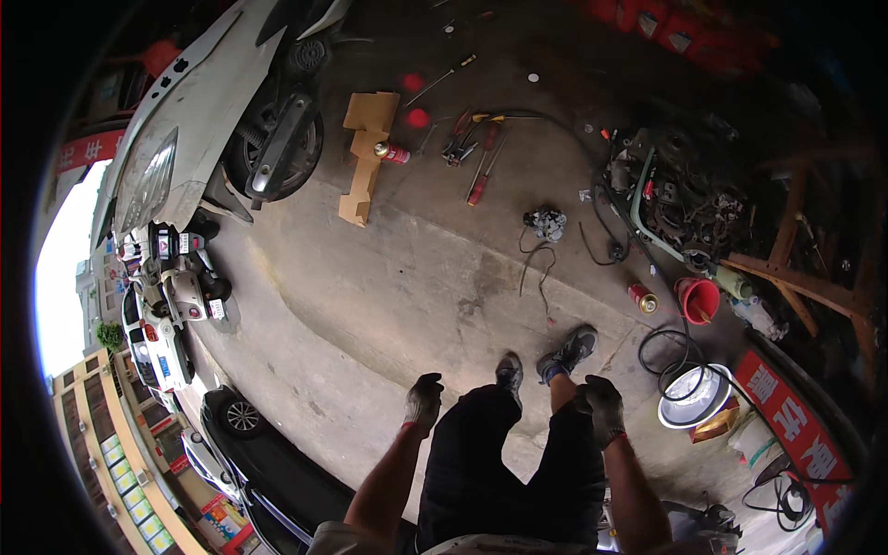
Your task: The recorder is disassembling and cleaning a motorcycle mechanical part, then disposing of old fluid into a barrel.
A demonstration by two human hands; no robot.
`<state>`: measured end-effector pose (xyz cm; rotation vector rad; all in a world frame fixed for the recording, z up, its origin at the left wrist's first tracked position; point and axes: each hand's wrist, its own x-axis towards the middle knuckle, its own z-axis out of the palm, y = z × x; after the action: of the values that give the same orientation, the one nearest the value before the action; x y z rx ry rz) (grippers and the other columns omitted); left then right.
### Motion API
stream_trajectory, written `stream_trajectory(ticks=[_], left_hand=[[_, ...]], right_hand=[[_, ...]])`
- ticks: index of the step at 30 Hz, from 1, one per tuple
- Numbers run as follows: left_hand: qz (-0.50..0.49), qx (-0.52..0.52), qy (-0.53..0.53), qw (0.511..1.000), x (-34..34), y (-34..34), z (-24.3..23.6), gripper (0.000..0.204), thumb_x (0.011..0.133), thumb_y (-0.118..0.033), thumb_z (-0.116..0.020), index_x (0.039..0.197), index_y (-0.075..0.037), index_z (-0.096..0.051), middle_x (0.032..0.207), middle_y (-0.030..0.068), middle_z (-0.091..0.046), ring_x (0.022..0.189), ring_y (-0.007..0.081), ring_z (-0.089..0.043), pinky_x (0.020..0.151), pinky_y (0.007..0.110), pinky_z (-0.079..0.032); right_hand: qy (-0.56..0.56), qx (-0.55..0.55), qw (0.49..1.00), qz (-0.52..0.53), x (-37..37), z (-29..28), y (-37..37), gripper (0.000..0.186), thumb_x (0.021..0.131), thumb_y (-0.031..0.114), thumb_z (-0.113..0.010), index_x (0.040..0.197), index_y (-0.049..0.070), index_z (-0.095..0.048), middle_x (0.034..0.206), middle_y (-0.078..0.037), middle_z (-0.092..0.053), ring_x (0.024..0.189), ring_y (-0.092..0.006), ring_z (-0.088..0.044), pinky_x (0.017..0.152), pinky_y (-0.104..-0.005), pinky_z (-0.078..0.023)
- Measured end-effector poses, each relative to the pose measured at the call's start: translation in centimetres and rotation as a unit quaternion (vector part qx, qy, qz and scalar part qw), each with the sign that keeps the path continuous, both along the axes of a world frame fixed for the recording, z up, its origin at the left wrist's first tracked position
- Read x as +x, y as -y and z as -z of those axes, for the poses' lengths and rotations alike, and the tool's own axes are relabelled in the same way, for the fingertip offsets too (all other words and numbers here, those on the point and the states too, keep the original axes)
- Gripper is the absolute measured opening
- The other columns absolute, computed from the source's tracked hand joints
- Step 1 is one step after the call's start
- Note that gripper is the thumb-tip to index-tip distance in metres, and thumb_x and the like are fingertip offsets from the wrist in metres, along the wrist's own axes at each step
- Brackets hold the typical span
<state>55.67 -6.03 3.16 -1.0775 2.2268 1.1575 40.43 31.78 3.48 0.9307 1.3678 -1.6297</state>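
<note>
My left hand (425, 402) hangs beside my left thigh in a grey work glove with dark fingertips. Its fingers are curled, and no object shows in them. Gloved the same way, my right hand (601, 407) is beside my right leg with its fingers curled in and nothing visible in the grip. Neither hand touches anything on the floor. Ahead of my shoes lies a small metal carburetor-like part (546, 224) with thin dark cables trailing from it. Farther off are red-handled screwdrivers (478, 190), and a red spray can (392, 153) beside a flattened cardboard piece (361, 171).
At the right sit a heap of engine parts (684, 199), another spray can (642, 297), a red bucket (698, 300), a black hose (671, 356) and a white basin (696, 398). A partly dismantled white scooter (199, 111) stands far left; scooters and a dark car (245, 416) are outside.
</note>
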Motion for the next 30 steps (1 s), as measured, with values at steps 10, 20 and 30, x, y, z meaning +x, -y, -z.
stream_trajectory(ticks=[10, 20, 30], left_hand=[[-0.006, -0.023, 0.046, 0.999, -16.3, 18.2, 6.8, 0.032, 0.088, -0.015, -0.046, 0.115, -0.003, -0.06, 0.088, 0.0081, -0.065, 0.061, 0.013, -0.054, 0.059, 0.029, -0.047], [-0.076, 0.03, 0.262, 0.962, -13.6, 29.1, 9.7, 0.035, 0.083, -0.012, -0.052, 0.115, -0.002, -0.062, 0.085, 0.0077, -0.066, 0.061, 0.0121, -0.054, 0.059, 0.029, -0.047], [-0.079, 0.116, 0.209, 0.968, -8.4, 29.6, 13.1, 0.034, 0.085, -0.01, -0.054, 0.117, -0.001, -0.06, 0.091, 0.0072, -0.066, 0.067, 0.0123, -0.057, 0.065, 0.028, -0.05]], right_hand=[[-0.165, 0.259, 0.891, -0.336, -10.5, 14.8, 5.8, 0.027, 0.087, 0.019, -0.058, 0.111, 0.006, -0.06, 0.099, -0.013, -0.066, 0.086, -0.0267, -0.064, 0.075, -0.0383, -0.051], [-0.278, 0.455, 0.616, -0.579, -30.7, 26.8, 30.6, 0.043, 0.074, 0.026, -0.07, 0.113, 0.013, -0.058, 0.115, -0.014, -0.054, 0.107, -0.034, -0.052, 0.087, -0.0466, -0.045], [-0.08, 0.516, 0.518, -0.678, -31.6, 36.3, 30.6, 0.032, 0.08, 0.03, -0.065, 0.111, 0.021, -0.06, 0.119, -0.017, -0.051, 0.105, -0.035, -0.057, 0.084, -0.0457, -0.048]])
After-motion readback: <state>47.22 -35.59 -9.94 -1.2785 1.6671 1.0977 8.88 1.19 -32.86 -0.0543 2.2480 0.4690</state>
